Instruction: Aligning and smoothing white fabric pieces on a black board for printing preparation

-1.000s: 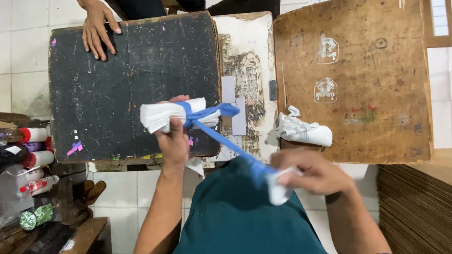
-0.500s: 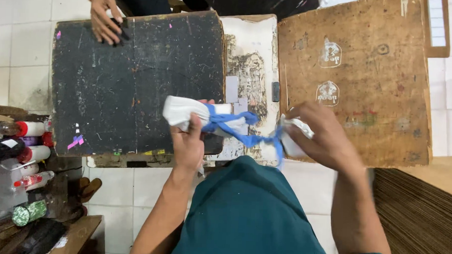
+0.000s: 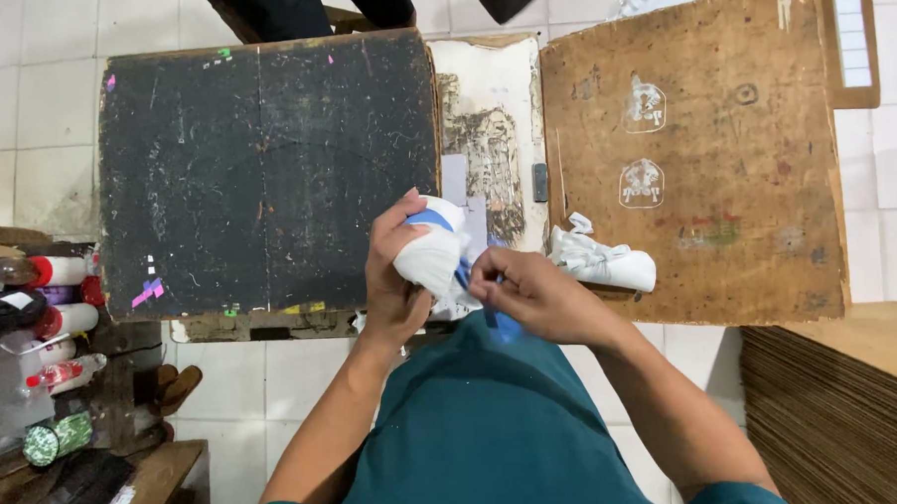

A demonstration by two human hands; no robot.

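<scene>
My left hand (image 3: 396, 280) is curled tight around a white cloth bundle (image 3: 430, 256), thumb on the near side and fingers wrapped over the far side, so the roll sits squeezed in my palm just above the table edge. My right hand (image 3: 538, 297) is closed too, fingertips pinched on the blue band (image 3: 465, 274) right where it crosses the bundle; whether the band's end is actually between my fingertips I cannot tell, as my knuckles cover it. A bit of blue (image 3: 506, 327) shows just under that hand.

The risk I see is in that pinch: if the band slips, I judge the wrap would loosen and the cloth unroll. Pulling unevenly could also drag the band off the bundle's end.

Just beyond my right hand lies a second tied white bundle (image 3: 603, 262) on the brown board (image 3: 732, 113), near enough to knock. Past my left hand is the black board (image 3: 263, 166).
</scene>
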